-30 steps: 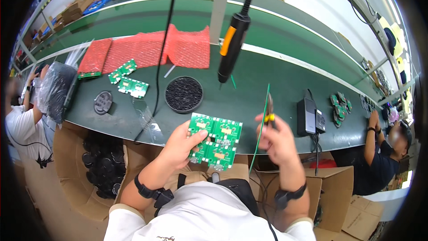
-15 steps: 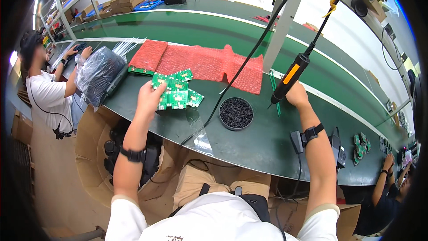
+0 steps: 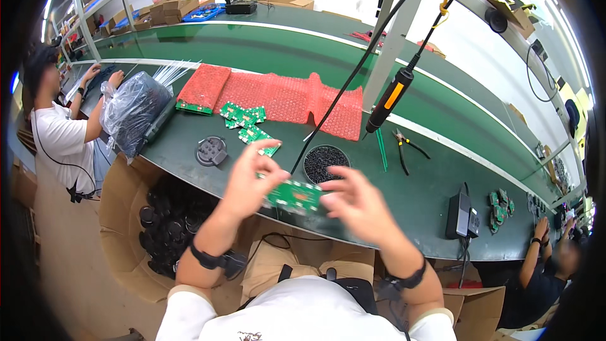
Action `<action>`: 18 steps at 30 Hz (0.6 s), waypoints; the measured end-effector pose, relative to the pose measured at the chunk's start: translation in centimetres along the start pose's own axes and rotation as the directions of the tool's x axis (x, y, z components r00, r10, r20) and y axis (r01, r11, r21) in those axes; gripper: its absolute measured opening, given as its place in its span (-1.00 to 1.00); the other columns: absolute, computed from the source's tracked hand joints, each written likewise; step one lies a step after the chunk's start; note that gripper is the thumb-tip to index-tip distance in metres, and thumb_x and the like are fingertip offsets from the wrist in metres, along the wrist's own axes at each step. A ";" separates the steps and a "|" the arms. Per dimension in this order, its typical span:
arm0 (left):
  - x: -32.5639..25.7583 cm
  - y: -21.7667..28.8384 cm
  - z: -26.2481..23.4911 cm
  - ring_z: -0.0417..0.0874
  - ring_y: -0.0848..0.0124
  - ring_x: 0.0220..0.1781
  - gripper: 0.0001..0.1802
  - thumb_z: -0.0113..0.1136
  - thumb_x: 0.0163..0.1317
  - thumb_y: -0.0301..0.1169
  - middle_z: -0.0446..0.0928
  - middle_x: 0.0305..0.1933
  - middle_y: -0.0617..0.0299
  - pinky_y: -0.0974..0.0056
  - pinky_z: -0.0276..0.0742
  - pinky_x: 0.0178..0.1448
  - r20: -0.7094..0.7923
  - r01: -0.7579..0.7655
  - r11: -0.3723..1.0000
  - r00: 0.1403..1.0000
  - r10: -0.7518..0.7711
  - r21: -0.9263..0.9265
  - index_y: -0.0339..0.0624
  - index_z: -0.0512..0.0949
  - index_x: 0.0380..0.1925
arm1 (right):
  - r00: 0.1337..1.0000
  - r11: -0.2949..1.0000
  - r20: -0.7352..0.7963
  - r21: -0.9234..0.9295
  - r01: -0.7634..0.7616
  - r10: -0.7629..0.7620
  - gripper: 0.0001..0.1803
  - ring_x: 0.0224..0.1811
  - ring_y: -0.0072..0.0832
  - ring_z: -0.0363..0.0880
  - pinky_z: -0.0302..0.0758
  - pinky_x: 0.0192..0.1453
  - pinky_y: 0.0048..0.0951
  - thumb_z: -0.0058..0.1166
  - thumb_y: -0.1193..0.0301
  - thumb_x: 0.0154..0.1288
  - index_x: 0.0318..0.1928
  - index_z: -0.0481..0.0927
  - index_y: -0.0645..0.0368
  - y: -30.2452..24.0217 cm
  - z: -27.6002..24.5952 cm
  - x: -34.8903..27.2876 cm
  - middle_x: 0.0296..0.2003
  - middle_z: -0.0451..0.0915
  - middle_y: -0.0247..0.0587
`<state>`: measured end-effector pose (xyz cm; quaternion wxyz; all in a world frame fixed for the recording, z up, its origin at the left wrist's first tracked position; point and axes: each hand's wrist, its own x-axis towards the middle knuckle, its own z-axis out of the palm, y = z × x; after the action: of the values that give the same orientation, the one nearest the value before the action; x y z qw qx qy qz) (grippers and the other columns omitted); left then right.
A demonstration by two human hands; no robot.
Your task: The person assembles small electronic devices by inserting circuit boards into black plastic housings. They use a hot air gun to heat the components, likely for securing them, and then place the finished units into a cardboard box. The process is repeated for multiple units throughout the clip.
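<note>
A green circuit board (image 3: 294, 196) is held between both hands over the near edge of the green bench (image 3: 410, 196). My left hand (image 3: 250, 180) grips its left end. My right hand (image 3: 353, 205) is at its right end, fingers curled and blurred; it touches the board. Just beyond them sits a round black dish of small dark parts (image 3: 326, 163). More green circuit boards (image 3: 247, 121) lie stacked on the bench by the red bubble wrap (image 3: 284, 98). An orange-and-black electric screwdriver (image 3: 390, 100) hangs on its cable above the bench, untouched.
Pliers (image 3: 404, 146) and a black power box (image 3: 459, 215) lie to the right, a black round fixture (image 3: 211, 151) and a plastic bag (image 3: 129, 110) to the left. A cardboard box of black parts (image 3: 158, 227) stands below the bench. Other people work at far left (image 3: 53, 126) and far right (image 3: 549, 265).
My left hand has come back from the board stack with a board. My right hand has let go of the hanging screwdriver and moved down to the board.
</note>
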<state>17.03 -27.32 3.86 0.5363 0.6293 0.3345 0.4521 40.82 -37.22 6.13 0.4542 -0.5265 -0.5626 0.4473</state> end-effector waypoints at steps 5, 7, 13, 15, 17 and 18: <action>-0.1 -0.6 2.7 0.61 0.48 -0.37 -0.50 0.44 0.23 -0.52 0.61 -0.41 0.20 0.34 0.53 -0.22 -0.125 -0.140 0.948 0.975 0.182 0.285 -0.25 0.50 0.16 | 0.997 0.994 0.012 -0.073 -0.077 0.078 -0.73 -0.29 -0.37 0.83 0.74 -0.34 -0.44 0.21 0.42 0.48 0.01 0.64 0.41 1.0 3.9 3.5 -0.26 0.77 0.00; 0.2 -1.1 2.6 0.63 0.43 -0.40 -0.56 0.44 0.22 -0.52 0.62 -0.43 0.16 0.31 0.53 -0.25 -0.179 -0.193 0.905 0.944 0.276 0.379 -0.24 0.54 0.09 | 0.999 0.989 -0.012 -0.140 -0.052 0.051 -0.79 -0.31 -0.38 0.83 0.77 -0.29 -0.44 0.18 0.46 0.50 -0.03 0.65 0.40 0.5 4.3 4.3 -0.31 0.76 -0.10; 1.2 -1.4 3.2 0.66 0.35 -0.36 -0.63 0.44 0.21 -0.52 0.62 -0.43 0.10 0.22 0.56 -0.18 -0.162 -0.250 0.825 0.912 0.376 0.506 -0.24 0.58 0.01 | 0.993 0.943 -0.059 -0.324 0.078 -0.102 -0.77 -0.31 -0.33 0.84 0.76 -0.33 -0.39 0.22 0.47 0.47 -0.02 0.64 0.42 1.5 4.3 5.0 -0.29 0.77 0.01; 1.7 -1.9 3.5 0.65 0.40 -0.33 -0.65 0.44 0.22 -0.52 0.64 -0.40 0.15 0.25 0.56 -0.16 -0.117 -0.292 0.767 0.896 0.428 0.571 -0.24 0.59 0.00 | 0.960 0.846 -0.085 -0.498 0.191 -0.268 -0.76 -0.33 -0.38 0.83 0.75 -0.33 -0.40 0.24 0.47 0.45 -0.03 0.63 0.44 2.6 4.8 5.0 -0.31 0.77 -0.01; 3.5 -1.9 2.5 0.65 0.44 -0.31 -0.66 0.44 0.22 -0.49 0.65 -0.40 0.19 0.26 0.56 -0.16 -0.144 -0.221 0.879 0.941 0.306 0.423 -0.23 0.60 -0.01 | 0.968 0.933 -0.168 -0.339 0.121 -0.186 -0.73 -0.34 -0.27 0.83 0.71 -0.31 -0.28 0.27 0.42 0.41 -0.01 0.65 0.37 2.7 3.8 5.5 -0.38 0.75 0.06; 4.5 -2.2 1.9 0.65 0.47 -0.31 -0.67 0.44 0.22 -0.48 0.65 -0.39 0.22 0.27 0.56 -0.16 -0.149 -0.172 0.926 0.961 0.233 0.336 -0.23 0.61 -0.02 | 0.970 0.963 -0.202 -0.257 0.077 -0.131 -0.71 -0.34 -0.21 0.82 0.69 -0.30 -0.22 0.29 0.39 0.39 0.00 0.66 0.33 3.0 2.9 5.4 -0.42 0.74 0.09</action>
<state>20.56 -23.53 2.65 0.3437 0.6942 0.3850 0.5017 38.33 -31.80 2.84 0.4668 -0.5943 -0.5879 0.2887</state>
